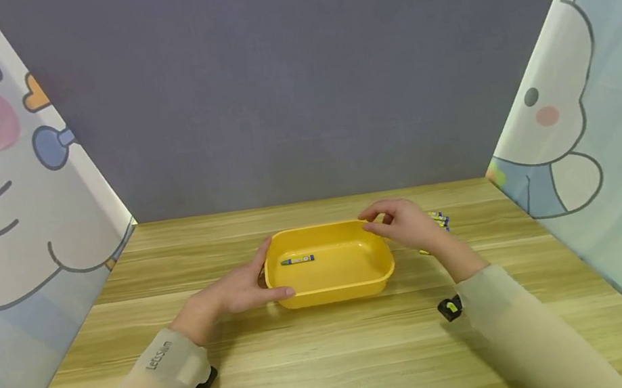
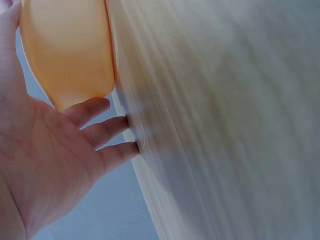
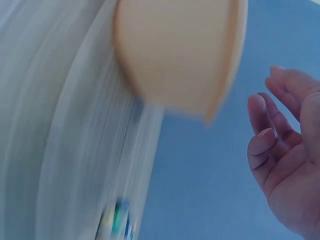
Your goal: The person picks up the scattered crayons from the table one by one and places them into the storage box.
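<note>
A yellow plastic bin [image 1: 334, 294] stands on the table, with one green-tipped crayon [image 1: 297, 261] lying on its floor toward the left. My left hand [image 1: 243, 288] rests against the bin's left end, its thumb along the near rim and its fingers spread down the side. In the left wrist view, the fingertips [image 2: 117, 152] of that hand reach the tabletop. My right hand [image 1: 405, 223] hovers over the bin's right end, fingers loosely bent, with nothing visible in them. Several crayons [image 1: 440, 219] lie on the table just beyond it, partly hidden by the hand.
The wooden table [image 1: 316, 371] ends at a grey back panel [image 1: 293, 87]. Cartoon-printed curtains [image 1: 611, 102] stand along both sides. A black wrist device [image 1: 450, 308] shows beneath the right sleeve.
</note>
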Motion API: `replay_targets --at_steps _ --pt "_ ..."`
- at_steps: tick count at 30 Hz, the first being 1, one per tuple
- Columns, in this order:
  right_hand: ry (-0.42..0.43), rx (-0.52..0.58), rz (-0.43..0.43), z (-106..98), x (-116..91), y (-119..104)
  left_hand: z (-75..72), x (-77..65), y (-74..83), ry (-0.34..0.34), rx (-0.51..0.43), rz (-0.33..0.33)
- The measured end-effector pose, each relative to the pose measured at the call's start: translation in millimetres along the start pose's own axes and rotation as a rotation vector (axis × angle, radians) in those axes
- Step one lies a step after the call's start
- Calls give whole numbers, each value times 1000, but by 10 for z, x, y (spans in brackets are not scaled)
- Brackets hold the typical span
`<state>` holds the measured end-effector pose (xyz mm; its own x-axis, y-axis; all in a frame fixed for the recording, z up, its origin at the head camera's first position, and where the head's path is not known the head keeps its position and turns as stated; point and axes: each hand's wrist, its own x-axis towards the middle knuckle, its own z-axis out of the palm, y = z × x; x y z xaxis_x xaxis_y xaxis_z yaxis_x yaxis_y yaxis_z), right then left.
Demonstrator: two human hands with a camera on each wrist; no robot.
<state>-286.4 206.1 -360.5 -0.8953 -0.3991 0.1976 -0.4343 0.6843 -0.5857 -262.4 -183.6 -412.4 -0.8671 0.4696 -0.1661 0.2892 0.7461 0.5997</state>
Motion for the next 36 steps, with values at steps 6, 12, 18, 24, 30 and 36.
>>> replay_targets --at_steps 6,12,18,24,30,36 --pt "41 -37 69 -332 -369 491 1 23 -30 -11 -1 -11" --pt "-10 -80 93 -493 -627 859 -7 -7 -62 -9 -8 -6" --pt "-64 -114 111 -573 -799 1097 -10 -24 -40 -14 -23 -9" --pt "-120 -141 98 -586 -842 1201 -6 -22 -12 -18 -38 -6" --pt "-166 -142 83 -569 -842 1227 -5 -30 8 -16 -36 -12" --pt "-190 -162 91 -532 -815 1249 -12 -50 23 -9 -29 -15"
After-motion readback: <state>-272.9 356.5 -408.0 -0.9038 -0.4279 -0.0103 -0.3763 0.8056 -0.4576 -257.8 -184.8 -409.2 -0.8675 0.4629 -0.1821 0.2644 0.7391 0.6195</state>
